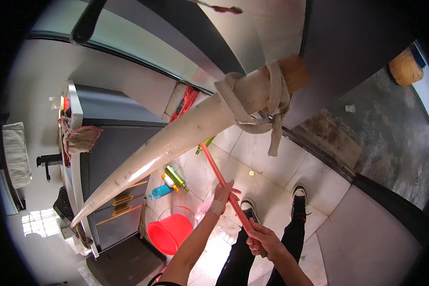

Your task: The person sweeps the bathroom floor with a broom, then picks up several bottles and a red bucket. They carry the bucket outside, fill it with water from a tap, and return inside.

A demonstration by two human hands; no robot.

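Both my hands are closed around the red handle (pixel 213 164) of a broom that slants away from me. My left hand (pixel 222 194) grips it midway, and my right hand (pixel 267 242) holds it lower, near its end. Beyond, red bristles (pixel 188 101) show by the wall in line with the handle; a large cream curved horn (pixel 176 132) hides the stretch between. The horn hangs close in front of the view, with a pale flat cord (pixel 238 102) knotted around its thick end. My shoes (pixel 299 198) stand on the tiles just past my hands.
On the left floor are a red bucket (pixel 169 233), a blue bottle (pixel 160 191) and a green bottle (pixel 176 177). A grey cabinet (pixel 124 157) with a cloth (pixel 83 138) on its top edge stands left. A dark door sill (pixel 319 155) crosses on the right. One small yellow ring (pixel 251 173) lies on the tiles.
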